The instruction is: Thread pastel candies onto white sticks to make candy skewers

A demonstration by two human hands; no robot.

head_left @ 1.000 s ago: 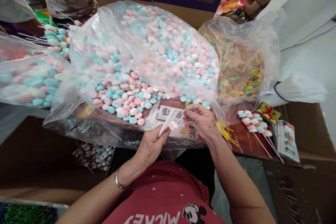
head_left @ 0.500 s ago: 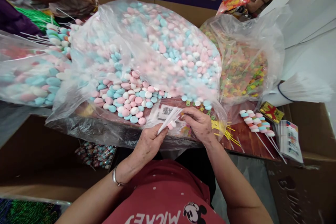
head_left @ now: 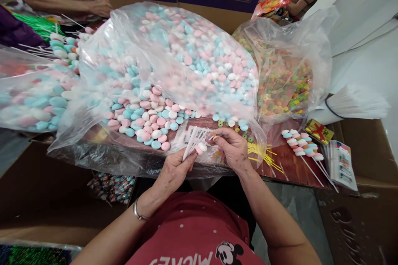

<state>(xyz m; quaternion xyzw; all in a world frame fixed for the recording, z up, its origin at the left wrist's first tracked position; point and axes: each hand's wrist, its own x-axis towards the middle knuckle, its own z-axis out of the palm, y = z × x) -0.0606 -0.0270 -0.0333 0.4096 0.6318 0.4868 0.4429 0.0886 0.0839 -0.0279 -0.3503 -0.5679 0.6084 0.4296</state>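
My left hand [head_left: 175,172] is closed around a bundle of white sticks [head_left: 193,138]. A pink and a white marshmallow [head_left: 201,148] sit against the bundle, on one stick by the look of it. Fingertips of my right hand [head_left: 234,149] pinch a small orange gummy ring [head_left: 212,136] just right of the stick ends. Loose pink, blue and white marshmallows [head_left: 152,122] spill from a big clear bag [head_left: 186,66] in front of my hands. A few green gummy rings [head_left: 247,136] lie near my right hand.
A second bag of gummy rings [head_left: 282,78] stands at right. Finished marshmallow skewers [head_left: 301,145], yellow ties [head_left: 265,157] and printed pouches [head_left: 340,165] lie on the red table. Below left is a cardboard box [head_left: 46,190]. Another person's hand [head_left: 101,7] is at upper left.
My right fingertips now show an orange gummy ring near the stick ends. The bundle looks more fanned out. Across the table, the other person's hand has lowered. The whole view has shifted slightly.
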